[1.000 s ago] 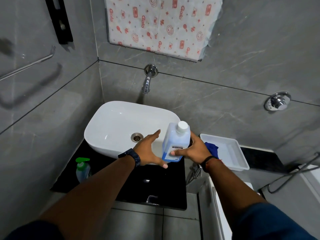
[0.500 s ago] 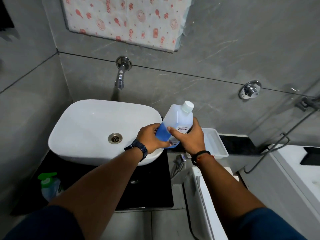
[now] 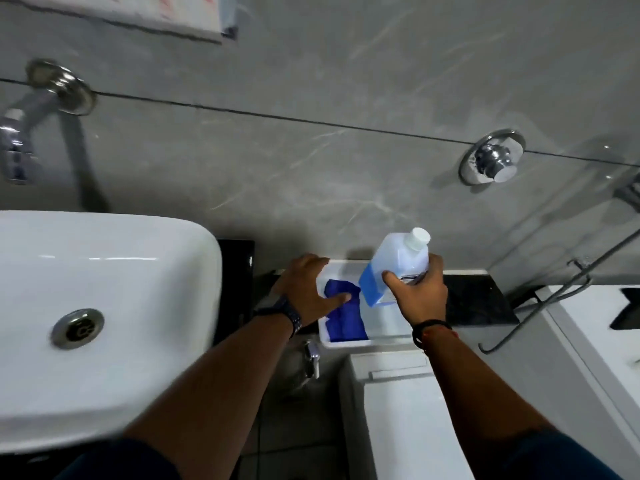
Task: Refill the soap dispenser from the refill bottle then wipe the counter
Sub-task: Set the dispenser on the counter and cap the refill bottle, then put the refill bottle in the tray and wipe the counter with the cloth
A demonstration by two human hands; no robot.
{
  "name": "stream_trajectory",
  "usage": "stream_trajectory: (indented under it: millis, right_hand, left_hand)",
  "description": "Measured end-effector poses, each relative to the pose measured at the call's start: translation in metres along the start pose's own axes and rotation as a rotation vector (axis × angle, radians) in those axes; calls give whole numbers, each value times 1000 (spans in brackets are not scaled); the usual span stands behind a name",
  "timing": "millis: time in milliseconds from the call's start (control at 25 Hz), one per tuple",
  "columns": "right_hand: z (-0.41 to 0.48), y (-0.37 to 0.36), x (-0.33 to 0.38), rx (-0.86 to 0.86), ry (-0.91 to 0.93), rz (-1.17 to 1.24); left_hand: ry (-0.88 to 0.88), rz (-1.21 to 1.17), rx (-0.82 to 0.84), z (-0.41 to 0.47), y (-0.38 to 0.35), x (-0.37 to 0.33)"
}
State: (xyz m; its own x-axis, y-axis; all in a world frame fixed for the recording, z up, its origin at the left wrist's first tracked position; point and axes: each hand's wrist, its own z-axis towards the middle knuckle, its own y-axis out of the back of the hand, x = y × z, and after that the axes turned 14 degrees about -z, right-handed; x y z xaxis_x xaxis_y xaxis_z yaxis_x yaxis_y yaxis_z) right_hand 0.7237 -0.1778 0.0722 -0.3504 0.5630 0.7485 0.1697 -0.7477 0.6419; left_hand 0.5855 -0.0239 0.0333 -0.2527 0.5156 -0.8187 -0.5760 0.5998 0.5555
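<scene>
1. The right hand (image 3: 417, 294) holds the refill bottle (image 3: 393, 268) over the right side of the white tray (image 3: 346, 342). Its fingers wrap round the bottle's lower half.
2. The bottle leans, with its white cap (image 3: 419, 236) pointing up and to the right, away from the tray. The cap is on.
3. The left hand (image 3: 308, 287) is open and flat at the tray's left edge. Its fingers reach toward the blue cloth (image 3: 343, 315) inside the tray.
4. The left hand is nearer to the cloth. It looks like the next grab is the cloth.
5. The soap dispenser is not in view. Part of the tray hides behind the bottle and the right hand. The picture is a bit blurry.
</scene>
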Motion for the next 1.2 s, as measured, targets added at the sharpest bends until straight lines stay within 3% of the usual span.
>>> stream_trajectory:
  millis: [360,520,720,880,920,960,1120,1200]
  right_hand:
    - [128,-87,-141,67,-57,-70]
    - [148,-111,-174,79,-58,-82]
    - [150,-125,-192,98,-77,-95]
    - [123,-128,-178,-331,71,-436]
    - [110,-134,-172,-342,146,-485]
    - [98,-142,-167,-242,227,-501]
    - [71,-182,-165,570,301,-635]
    - [69,-197,-169,678,277,-703]
  left_hand:
    - [74,277,134,76,-104,101]
    - [160,384,231,84,-131,136]
    - [108,416,236,89,-150,156]
    - [79,431,201,92,-153,157]
    - [72,436,202,93,-153,157]
    - [71,429,205,93,-152,157]
    - [5,405,176,99,-143,153]
    - [-17,407,174,102,-137,152]
